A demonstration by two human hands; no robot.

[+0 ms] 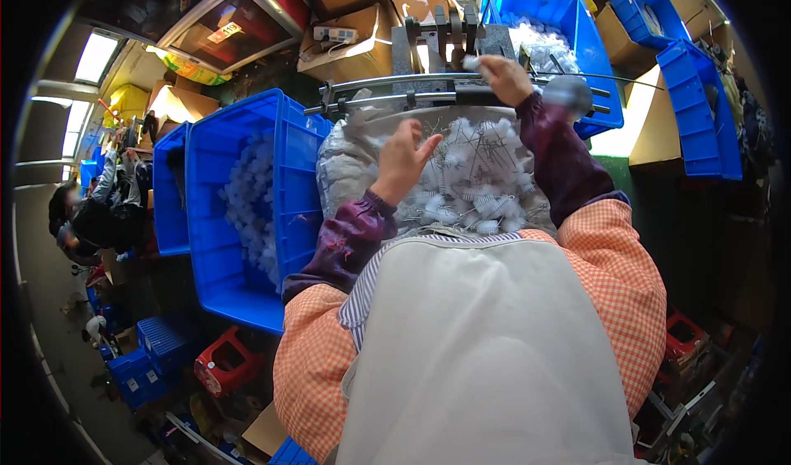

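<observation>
A pale sack in front of me bears a heap of small white-bristled brushes (470, 168) with thin wire stems. My left hand (400, 162) hovers over the heap's left side, its thumb apart from the fingers; nothing shows in it. Further up on the right, my right hand (507, 80) is closed at the fingertips on a small white-bristled brush (472, 63). That hand is beside a dark metal machine (449, 40). Across the machine's near side run horizontal metal rods (391, 100), just beyond the sack.
At my left stands a large blue bin (298, 185) with many white pieces inside. Another blue bin (589, 49) of white pieces stands behind the machine on the right. A rounded grey knob (568, 96) sits near my right forearm. Red stools (228, 362) are behind me; another person (103, 218) is far left.
</observation>
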